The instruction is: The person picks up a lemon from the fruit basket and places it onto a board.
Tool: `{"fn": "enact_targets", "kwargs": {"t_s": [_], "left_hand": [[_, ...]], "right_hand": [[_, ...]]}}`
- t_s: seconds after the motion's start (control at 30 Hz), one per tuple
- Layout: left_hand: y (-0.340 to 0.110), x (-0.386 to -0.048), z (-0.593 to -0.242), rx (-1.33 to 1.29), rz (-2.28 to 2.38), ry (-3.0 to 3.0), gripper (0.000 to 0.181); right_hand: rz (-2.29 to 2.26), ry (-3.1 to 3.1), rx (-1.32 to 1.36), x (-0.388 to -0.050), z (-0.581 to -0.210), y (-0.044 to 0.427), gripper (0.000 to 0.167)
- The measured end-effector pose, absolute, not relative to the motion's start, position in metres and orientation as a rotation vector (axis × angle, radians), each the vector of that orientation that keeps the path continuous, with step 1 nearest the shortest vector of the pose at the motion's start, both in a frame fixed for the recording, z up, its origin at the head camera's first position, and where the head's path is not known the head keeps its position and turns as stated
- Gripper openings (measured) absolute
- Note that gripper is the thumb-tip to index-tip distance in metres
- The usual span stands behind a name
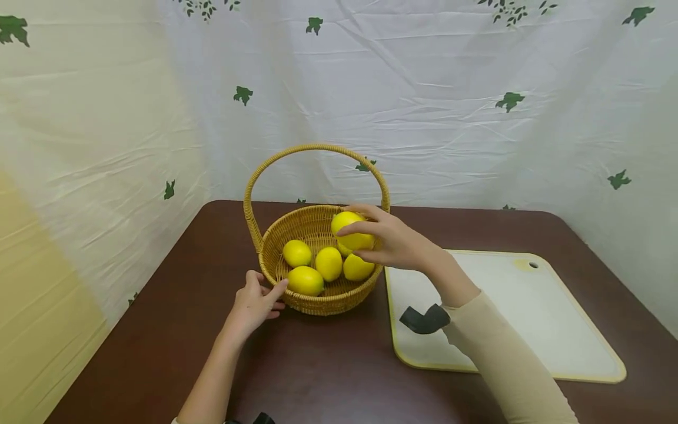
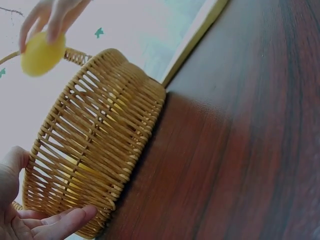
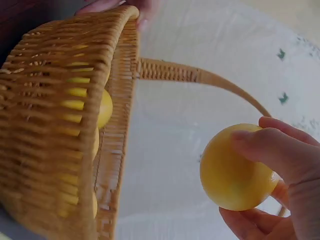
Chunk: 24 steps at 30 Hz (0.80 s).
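Note:
A round-bottomed wicker basket with a tall hooped handle stands on the table, several yellow lemons lying inside it. My left hand holds the basket's near left side, thumb at the rim and fingers against the outer wall, as the left wrist view also shows. Above the basket's right part, my right hand grips another lemon between thumb and fingers. In the right wrist view this lemon is clear of the basket wall. The held lemon partly hides one lemon below it in the head view.
To the right of the basket lies a white cutting board with a yellow edge and a hole in its far right corner. The dark brown table reaches back to a white curtain with green leaf prints.

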<state>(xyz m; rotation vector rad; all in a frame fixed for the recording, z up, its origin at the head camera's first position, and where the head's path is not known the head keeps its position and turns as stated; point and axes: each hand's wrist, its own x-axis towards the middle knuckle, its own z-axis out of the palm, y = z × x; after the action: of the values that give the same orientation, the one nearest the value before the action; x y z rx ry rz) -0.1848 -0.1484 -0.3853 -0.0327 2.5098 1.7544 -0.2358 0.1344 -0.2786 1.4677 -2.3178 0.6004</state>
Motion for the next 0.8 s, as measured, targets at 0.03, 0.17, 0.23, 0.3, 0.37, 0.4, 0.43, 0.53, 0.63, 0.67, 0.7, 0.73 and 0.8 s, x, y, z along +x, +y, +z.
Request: {"fn": "enact_targets", "kwargs": {"t_s": [0.03,0.17,0.23,0.3,0.37,0.4,0.43,0.53,0.63,0.67,0.7,0.73,0.8], "left_hand": [[-0.149,-0.185,-0.385,-0.037,1.749,2.512,0.056],[-0.15,-0.186,-0.384,-0.034,1.737,2.518,0.055],[-0.15,-0.186,-0.384,-0.034,1.736,2.517,0.056],[-0.15,-0.186,-0.383,-0.04,1.736,2.511,0.056],[-0.151,-0.185,-0.383,-0.043,1.735,2.504,0.057],[-0.151,-0.185,-0.382,-0.043,1.734,2.502,0.058],[-0.151,-0.184,-0.382,-0.044,1.735,2.498,0.058],[-0.152,-0.182,-0.381,-0.032,1.739,2.491,0.058],[-0.152,-0.182,-0.38,-0.032,1.735,2.488,0.057],[-0.151,-0.181,-0.38,-0.033,1.733,2.487,0.057],[-0.151,-0.181,-0.38,-0.033,1.732,2.487,0.056],[-0.15,-0.181,-0.38,-0.033,1.731,2.486,0.056],[-0.149,-0.181,-0.38,-0.03,1.732,2.482,0.056]], "right_hand": [[0.621,-2.302,1.442,-0.233,-0.28,0.141,0.041],[0.685,-2.271,1.313,-0.222,-0.285,0.169,0.045],[0.703,-2.268,1.244,-0.219,-0.289,0.183,0.047],[0.723,-2.278,1.177,-0.217,-0.293,0.196,0.048],[0.741,-2.296,1.11,-0.216,-0.299,0.207,0.048],[0.752,-2.309,1.076,-0.216,-0.302,0.212,0.049],[0.765,-2.324,1.042,-0.216,-0.306,0.218,0.049],[0.784,-2.377,0.938,-0.218,-0.318,0.232,0.049],[0.778,-2.445,0.85,-0.224,-0.332,0.245,0.047],[0.781,-2.47,0.827,-0.225,-0.336,0.249,0.046],[0.783,-2.495,0.807,-0.227,-0.341,0.252,0.045],[0.783,-2.52,0.791,-0.229,-0.346,0.256,0.044],[0.797,-2.56,0.774,-0.233,-0.355,0.261,0.043]]}}
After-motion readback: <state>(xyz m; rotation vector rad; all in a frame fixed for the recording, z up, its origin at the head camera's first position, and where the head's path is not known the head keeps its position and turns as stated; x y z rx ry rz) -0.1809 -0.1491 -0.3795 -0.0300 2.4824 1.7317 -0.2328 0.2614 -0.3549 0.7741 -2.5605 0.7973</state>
